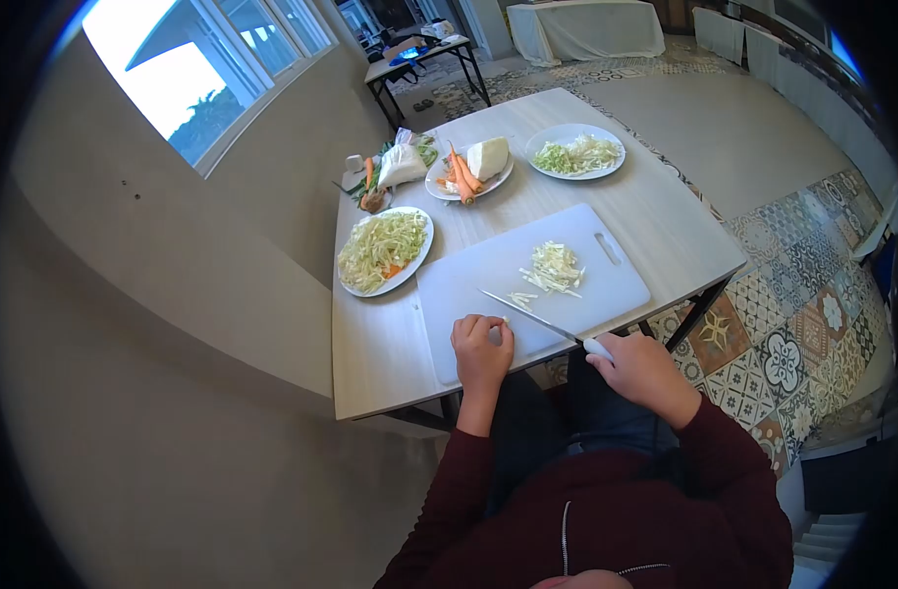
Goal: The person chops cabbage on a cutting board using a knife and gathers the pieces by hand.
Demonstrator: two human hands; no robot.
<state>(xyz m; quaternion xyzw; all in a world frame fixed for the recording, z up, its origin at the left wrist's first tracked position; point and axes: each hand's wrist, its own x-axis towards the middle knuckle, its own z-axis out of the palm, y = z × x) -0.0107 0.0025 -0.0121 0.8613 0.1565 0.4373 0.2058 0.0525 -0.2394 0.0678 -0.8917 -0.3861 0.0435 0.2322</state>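
My right hand (645, 370) is wrapped round the white handle of a kitchen knife (532, 317). The blade points left over the white cutting board (478, 265), beside a few loose pale strips. My left hand (483, 351) rests at the board's near edge with its fingers curled. At its fingertips shows a small pale vegetable piece (505, 319), mostly hidden by the fingers. Beyond the blade lies a heap of pale cut vegetable strips (553, 268). The knife tip is apart from this heap.
Left of the board stands a plate of shredded vegetables (382, 250). Farther back are carrots (462, 177) and a large pale vegetable chunk (488, 157) on one plate, and a plate of chopped greens (578, 154). A white bag (402, 164) lies by the wall.
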